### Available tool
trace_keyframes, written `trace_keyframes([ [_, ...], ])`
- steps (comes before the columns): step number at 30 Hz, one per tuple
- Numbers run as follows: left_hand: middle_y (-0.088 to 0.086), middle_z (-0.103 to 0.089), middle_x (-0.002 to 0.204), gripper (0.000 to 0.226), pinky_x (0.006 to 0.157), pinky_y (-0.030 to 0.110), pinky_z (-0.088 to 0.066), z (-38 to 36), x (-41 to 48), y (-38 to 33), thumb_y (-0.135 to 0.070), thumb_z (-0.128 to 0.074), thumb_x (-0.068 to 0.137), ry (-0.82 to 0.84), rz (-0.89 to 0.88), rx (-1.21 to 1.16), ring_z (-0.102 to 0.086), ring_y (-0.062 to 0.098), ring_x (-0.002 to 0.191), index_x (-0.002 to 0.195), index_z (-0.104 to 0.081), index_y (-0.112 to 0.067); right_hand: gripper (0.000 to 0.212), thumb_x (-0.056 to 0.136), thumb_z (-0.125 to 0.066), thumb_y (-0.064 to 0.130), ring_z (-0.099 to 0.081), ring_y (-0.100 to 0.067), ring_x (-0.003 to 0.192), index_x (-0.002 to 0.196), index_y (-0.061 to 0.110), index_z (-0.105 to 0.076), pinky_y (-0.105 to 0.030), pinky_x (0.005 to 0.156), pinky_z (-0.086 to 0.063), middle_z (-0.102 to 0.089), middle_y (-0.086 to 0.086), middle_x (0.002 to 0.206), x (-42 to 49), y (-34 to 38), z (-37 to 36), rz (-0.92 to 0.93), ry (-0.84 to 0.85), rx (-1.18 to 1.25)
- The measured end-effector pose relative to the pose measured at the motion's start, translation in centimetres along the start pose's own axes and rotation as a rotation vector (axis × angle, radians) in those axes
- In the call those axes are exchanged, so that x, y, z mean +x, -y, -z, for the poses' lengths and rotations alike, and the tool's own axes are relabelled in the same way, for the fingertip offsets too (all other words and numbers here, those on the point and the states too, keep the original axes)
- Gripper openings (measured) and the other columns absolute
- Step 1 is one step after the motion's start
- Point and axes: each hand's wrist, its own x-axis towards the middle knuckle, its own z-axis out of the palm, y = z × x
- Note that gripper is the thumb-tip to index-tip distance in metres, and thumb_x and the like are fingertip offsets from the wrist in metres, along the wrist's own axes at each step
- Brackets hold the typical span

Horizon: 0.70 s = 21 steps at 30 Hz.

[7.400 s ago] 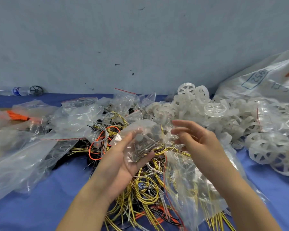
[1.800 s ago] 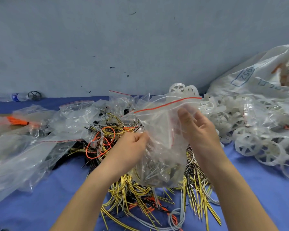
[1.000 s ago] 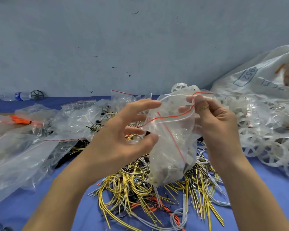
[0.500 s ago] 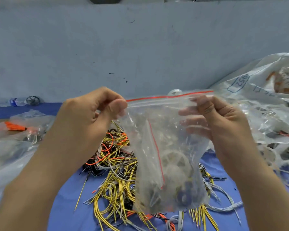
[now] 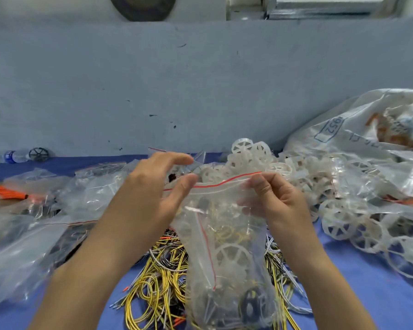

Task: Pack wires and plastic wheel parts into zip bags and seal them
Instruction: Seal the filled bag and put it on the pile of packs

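The clear zip bag with a red seal line [image 5: 224,246] hangs at the centre of the head view, above the pile of yellow, grey and black wires [image 5: 160,279] on the blue tabletop [image 5: 367,294]. Its long axis runs from 12 to 6 o'clock; the mouth points to 12 o'clock, and the seal strip runs from 9 to 3 o'clock, rising slightly toward 3. Inside are a white spoked plastic wheel [image 5: 231,256], a black wheel [image 5: 250,306] and some wires, settled at the 6 o'clock end.

The right hand [image 5: 274,203] pinches the seal strip near its 3 o'clock end between thumb and curled fingers. The left hand [image 5: 153,198] has its fingers spread; the thumb tip touches the strip near its 9 o'clock end.

Handling, as judged: the film is thin, limp and slippery, and the load is light but bottom-heavy. Take hold at the stiffer seal strip, not the film. Loose white wheels [image 5: 339,225] lie at 3 o'clock.
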Motion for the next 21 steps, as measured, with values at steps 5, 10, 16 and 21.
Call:
trace_keyframes([
  [5,-0.022,-0.062,0.114,0.037,0.092,0.014,-0.041,-2.0,0.3,-2.8,-0.053,-0.05,0.09,0.16,-0.077,0.008,-0.053,-0.005,0.107,0.121,-0.059,-0.035,0.016,0.09,-0.062,0.03,-0.068,-0.015,0.065,0.083,0.019,-0.071,-0.025,0.06,-0.056,-0.071,0.002,0.075,-0.5,0.1,-0.7,0.125,0.06,-0.083],
  [10,-0.016,-0.069,0.094,0.023,0.075,0.037,-0.053,-2.9,0.8,-3.6,-0.046,-0.05,0.094,0.107,-0.08,0.047,-0.064,0.006,0.086,0.105,-0.066,-0.033,0.016,0.092,-0.062,0.03,-0.067,-0.015,0.064,0.083,0.023,-0.072,-0.023,0.058,-0.054,-0.071,0.002,0.076,-0.6,0.0,-0.5,0.176,0.039,-0.134],
  [16,-0.014,-0.07,0.085,0.022,0.058,0.028,-0.041,-3.3,1.0,-4.3,-0.045,-0.049,0.096,0.01,-0.119,0.231,-0.065,0.014,0.074,0.097,-0.067,-0.033,0.014,0.09,-0.063,0.037,-0.065,-0.014,0.06,0.082,0.03,-0.073,-0.026,0.055,-0.054,-0.073,0.006,0.081,-0.8,0.0,-0.4,0.184,-0.028,-0.196],
  [21,-0.009,-0.068,0.075,0.017,0.057,0.03,-0.04,-3.4,0.8,-4.5,-0.039,-0.05,0.096,-0.026,-0.089,0.252,-0.063,0.02,0.069,0.091,-0.063,-0.032,0.017,0.097,-0.061,0.027,-0.064,-0.013,0.059,0.083,0.031,-0.069,-0.04,0.058,-0.055,-0.071,0.007,0.079,-0.7,-0.4,-0.3,0.234,-0.055,-0.31],
])
